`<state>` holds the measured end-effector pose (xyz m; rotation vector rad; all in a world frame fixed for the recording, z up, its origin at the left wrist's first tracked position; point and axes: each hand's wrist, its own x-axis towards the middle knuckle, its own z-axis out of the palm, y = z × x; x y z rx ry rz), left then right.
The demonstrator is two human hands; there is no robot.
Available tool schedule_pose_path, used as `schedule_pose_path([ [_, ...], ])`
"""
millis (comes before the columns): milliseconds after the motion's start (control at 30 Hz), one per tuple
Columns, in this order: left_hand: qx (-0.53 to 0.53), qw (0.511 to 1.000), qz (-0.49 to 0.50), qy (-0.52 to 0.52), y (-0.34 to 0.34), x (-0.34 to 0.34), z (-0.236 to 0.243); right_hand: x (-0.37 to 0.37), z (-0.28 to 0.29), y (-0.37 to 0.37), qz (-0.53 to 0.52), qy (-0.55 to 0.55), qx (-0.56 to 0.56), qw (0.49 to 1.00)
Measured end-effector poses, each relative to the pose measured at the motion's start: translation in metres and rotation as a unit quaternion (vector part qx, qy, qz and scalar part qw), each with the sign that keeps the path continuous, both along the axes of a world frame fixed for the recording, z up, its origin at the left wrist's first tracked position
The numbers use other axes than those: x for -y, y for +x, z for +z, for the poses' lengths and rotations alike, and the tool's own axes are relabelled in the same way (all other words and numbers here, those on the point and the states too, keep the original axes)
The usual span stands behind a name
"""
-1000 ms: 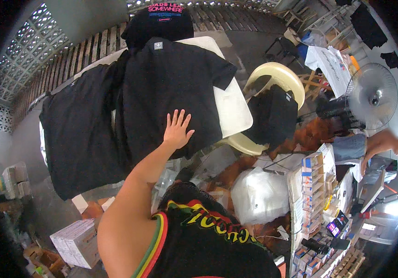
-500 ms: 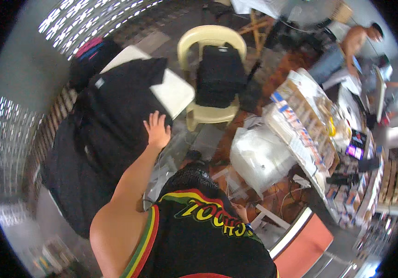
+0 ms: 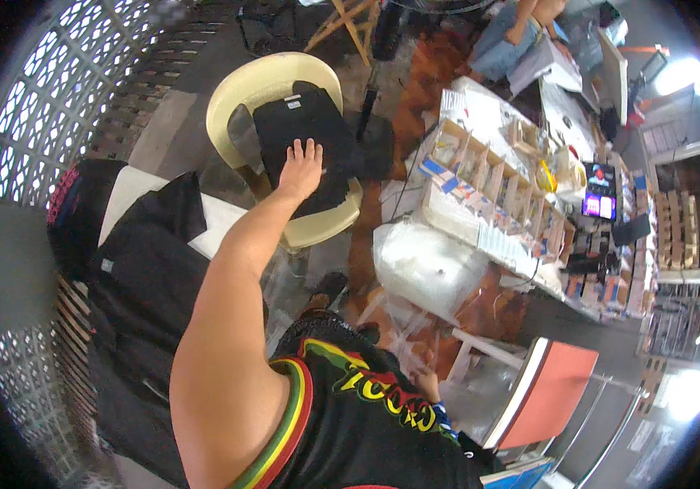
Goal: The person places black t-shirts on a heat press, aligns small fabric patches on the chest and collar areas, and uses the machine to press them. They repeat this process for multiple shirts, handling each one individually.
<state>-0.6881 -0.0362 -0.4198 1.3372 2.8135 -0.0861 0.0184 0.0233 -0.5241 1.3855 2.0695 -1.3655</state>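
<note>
My left hand (image 3: pixel 301 171) reaches forward with its fingers spread. It lies on or just over a folded black shirt (image 3: pixel 285 122) with a small white neck label, on the seat of a cream plastic chair (image 3: pixel 223 106). To the left, another black shirt (image 3: pixel 142 285) is spread flat, a pale label at its collar and a white board (image 3: pixel 134 191) showing beyond it. My right hand (image 3: pixel 427 385) hangs low beside my body. Only part of it shows, and its fingers are hidden.
Right of the chair, a bulky clear plastic-wrapped bundle (image 3: pixel 427 265) rests on the floor. Behind it, a workbench holds a divided wooden tray (image 3: pixel 480 175). An orange-red panel (image 3: pixel 545 395) stands at my lower right. At the far right back, another person (image 3: pixel 513 41) is by the bench.
My left hand has moved from the spread black shirt to the folded one on the chair. The view has turned, so the chair sits further left.
</note>
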Motion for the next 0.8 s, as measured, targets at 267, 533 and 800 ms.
schedule_pose_path([
  [267,0.134,0.942,-0.298,0.068,0.082,0.009,0.139,-0.001,0.116,-0.172,-0.205,-0.118,-0.256,0.937],
  [533,0.264,0.643,-0.719,0.02,0.327,0.009,0.115,-0.041,0.204,-0.119,-0.491,0.031,-0.309,0.814],
  [800,0.397,0.666,-0.595,0.211,0.384,-0.076,0.163,0.066,0.283,-0.025,-0.381,0.129,-0.462,0.79],
])
